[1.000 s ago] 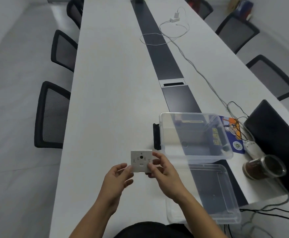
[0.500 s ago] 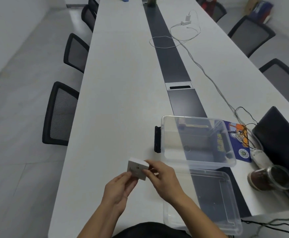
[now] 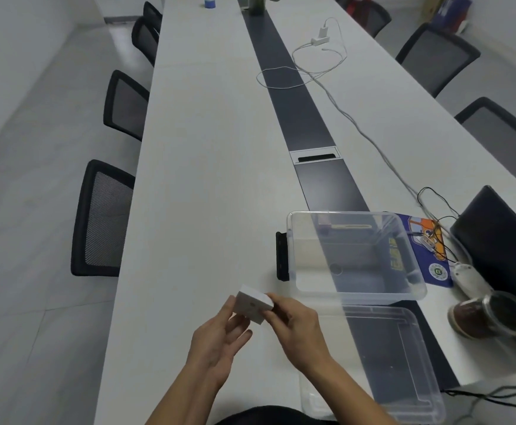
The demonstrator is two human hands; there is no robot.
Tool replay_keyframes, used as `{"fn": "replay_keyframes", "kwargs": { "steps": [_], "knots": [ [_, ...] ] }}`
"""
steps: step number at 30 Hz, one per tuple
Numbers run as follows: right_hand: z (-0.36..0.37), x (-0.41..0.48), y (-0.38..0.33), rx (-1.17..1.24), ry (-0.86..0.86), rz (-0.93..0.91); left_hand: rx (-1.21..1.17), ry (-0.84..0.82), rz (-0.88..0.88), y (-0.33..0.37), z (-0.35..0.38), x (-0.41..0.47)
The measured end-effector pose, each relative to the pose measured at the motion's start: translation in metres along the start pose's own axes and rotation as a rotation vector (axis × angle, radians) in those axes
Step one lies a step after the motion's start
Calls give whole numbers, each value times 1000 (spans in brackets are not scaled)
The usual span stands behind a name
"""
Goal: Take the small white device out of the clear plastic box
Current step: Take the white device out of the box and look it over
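The small white device (image 3: 253, 306), a flat square block, is held above the white table (image 3: 207, 185), tilted with one corner pointing away from me. My right hand (image 3: 296, 329) pinches its right edge. My left hand (image 3: 220, 338) touches its left and lower side with loosely spread fingers. The clear plastic box (image 3: 355, 256) stands open to the right of the device, and nothing shows inside it. Its clear lid (image 3: 382, 363) lies flat just in front of it.
A glass jar (image 3: 493, 314) with dark contents lies beside a black laptop (image 3: 502, 240), a blue card (image 3: 425, 246) and tangled cables at the right. A white charger cable (image 3: 318, 65) runs down the table. Black chairs (image 3: 103, 219) line both sides.
The device has turned from facing me with its patterned face to a tilted pose showing a plain side. Both hands stay on it, left of the box.
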State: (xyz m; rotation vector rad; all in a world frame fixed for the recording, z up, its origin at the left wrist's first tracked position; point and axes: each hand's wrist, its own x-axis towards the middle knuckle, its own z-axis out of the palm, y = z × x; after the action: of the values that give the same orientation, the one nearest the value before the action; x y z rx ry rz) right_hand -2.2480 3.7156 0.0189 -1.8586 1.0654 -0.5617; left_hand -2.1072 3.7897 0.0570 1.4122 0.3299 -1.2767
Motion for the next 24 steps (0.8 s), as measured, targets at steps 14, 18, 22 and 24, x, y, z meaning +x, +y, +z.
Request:
{"fn": "replay_keyframes", "kwargs": {
  "steps": [14, 18, 22, 24],
  "knots": [
    [19, 4, 3, -143, -41, -63, 277, -28, 106, 9, -15, 9],
    [28, 10, 5, -146, -105, -66, 416, -7, 212, 9, -25, 23],
    [47, 13, 8, 135, -174, 273, 437, 12, 209, -1, -46, 50],
    [59, 14, 11, 214, -265, 431, 456, 41, 180, -11, -58, 62]
  ]
}}
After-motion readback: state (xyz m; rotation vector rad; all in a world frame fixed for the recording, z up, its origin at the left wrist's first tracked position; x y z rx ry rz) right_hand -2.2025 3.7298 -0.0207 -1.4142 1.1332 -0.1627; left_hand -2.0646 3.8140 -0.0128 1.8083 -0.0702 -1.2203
